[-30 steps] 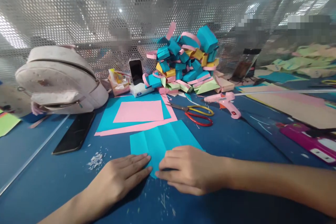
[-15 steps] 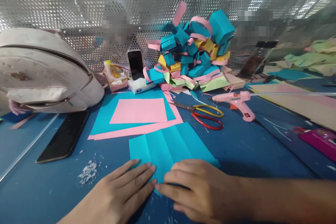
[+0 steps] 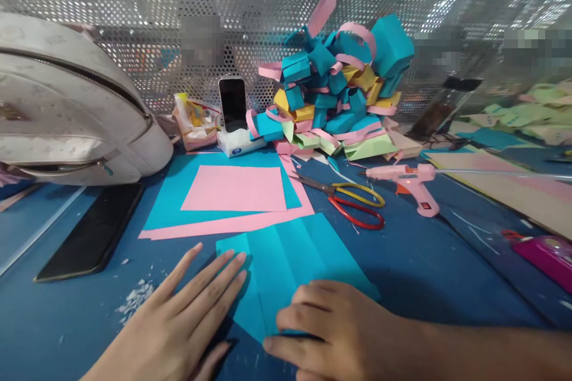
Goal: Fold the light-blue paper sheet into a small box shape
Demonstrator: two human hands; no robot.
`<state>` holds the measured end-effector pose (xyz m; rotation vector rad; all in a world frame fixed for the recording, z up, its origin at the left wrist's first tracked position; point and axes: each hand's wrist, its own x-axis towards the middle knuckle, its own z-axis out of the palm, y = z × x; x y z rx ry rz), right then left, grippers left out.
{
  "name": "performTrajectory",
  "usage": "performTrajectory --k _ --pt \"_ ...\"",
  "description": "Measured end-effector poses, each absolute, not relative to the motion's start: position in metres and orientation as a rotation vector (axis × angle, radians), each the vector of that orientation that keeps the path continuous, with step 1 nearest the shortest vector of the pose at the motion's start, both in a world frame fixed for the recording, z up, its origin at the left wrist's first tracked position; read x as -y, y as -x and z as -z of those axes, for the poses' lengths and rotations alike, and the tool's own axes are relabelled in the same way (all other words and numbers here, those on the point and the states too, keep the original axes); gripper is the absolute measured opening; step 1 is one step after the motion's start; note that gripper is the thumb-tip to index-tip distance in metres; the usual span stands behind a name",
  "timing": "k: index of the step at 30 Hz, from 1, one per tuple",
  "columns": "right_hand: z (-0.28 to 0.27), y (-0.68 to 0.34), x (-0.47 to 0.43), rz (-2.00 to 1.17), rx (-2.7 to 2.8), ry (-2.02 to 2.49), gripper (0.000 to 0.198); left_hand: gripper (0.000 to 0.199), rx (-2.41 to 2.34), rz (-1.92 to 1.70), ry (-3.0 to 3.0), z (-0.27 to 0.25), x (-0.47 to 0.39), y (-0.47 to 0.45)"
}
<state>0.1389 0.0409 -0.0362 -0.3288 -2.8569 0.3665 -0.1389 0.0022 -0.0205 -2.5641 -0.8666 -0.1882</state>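
Note:
A blue sheet of paper [image 3: 290, 256] with several parallel creases lies on the blue table in front of me. Spread flat, my left hand [image 3: 187, 303] is open, its fingertips resting on the sheet's left edge. The fingers of my right hand [image 3: 330, 327] are curled at the near edge of the paper, gripping it there; part of the sheet is hidden under that hand. Just beyond lie a smaller pink paper [image 3: 235, 189] and larger blue and pink sheets beneath it. Scissors [image 3: 357, 205] with one yellow and one red handle lie beyond the creased sheet, to the right.
A pile of folded paper pieces [image 3: 339, 95] stands at the back. On the right are a pink glue gun [image 3: 413, 181] with its cord and a magenta tool [image 3: 547, 256]. A white backpack [image 3: 80, 113], black phone [image 3: 92, 232] and white scraps [image 3: 134, 300] are on the left.
My left hand has slid left, away from my right fingers, and its fingers have spread. My right hand stays at the sheet's near edge, slightly lower in view.

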Motion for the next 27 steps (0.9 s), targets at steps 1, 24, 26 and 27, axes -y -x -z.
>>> performTrajectory --k 1,24,26,27 --pt "0.036 -0.139 -0.041 -0.360 2.860 0.332 0.031 0.050 0.833 0.232 2.553 0.021 0.000 0.140" --pt "0.040 -0.141 -0.043 -0.398 2.709 0.285 0.028 0.040 1.690 0.823 3.189 0.033 -0.004 0.122" --pt "0.040 -0.141 -0.045 -0.394 2.723 0.255 0.029 0.040 1.712 0.803 3.197 0.033 -0.004 0.122" --pt "0.039 -0.141 -0.045 -0.387 2.718 0.253 0.029 0.040 1.722 0.794 3.200 0.032 -0.004 0.122"
